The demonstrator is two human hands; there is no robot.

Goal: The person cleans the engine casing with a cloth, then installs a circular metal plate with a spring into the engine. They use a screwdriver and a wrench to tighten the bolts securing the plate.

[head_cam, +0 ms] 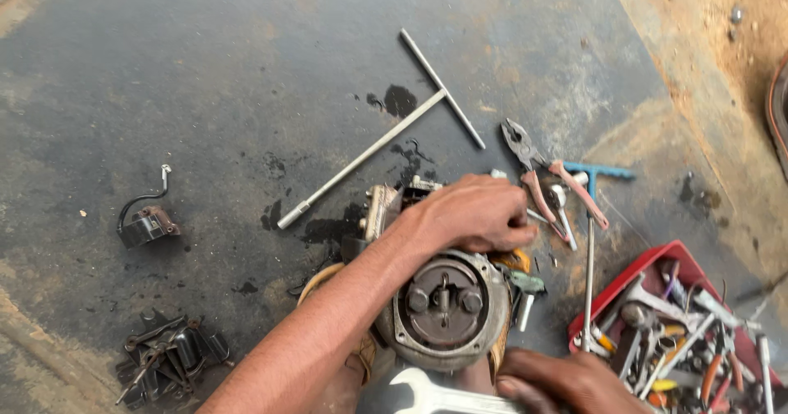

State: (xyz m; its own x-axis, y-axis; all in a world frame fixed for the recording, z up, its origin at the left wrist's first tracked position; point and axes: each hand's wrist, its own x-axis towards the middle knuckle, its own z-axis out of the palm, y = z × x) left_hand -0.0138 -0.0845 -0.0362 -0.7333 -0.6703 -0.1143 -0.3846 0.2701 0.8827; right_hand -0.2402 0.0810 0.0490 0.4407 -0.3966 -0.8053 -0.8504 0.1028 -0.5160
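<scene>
head view, left hand (472, 215) fingers curled on engine (443, 303), right hand (566, 381) gripping wrench (435, 396)

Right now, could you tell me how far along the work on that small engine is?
Done: parts are already off, an ignition coil and dark pieces lie aside. In hand: the left hand steadies the engine, the right hand grips an open-end spanner. Left: the round flywheel side remains mounted.
</scene>
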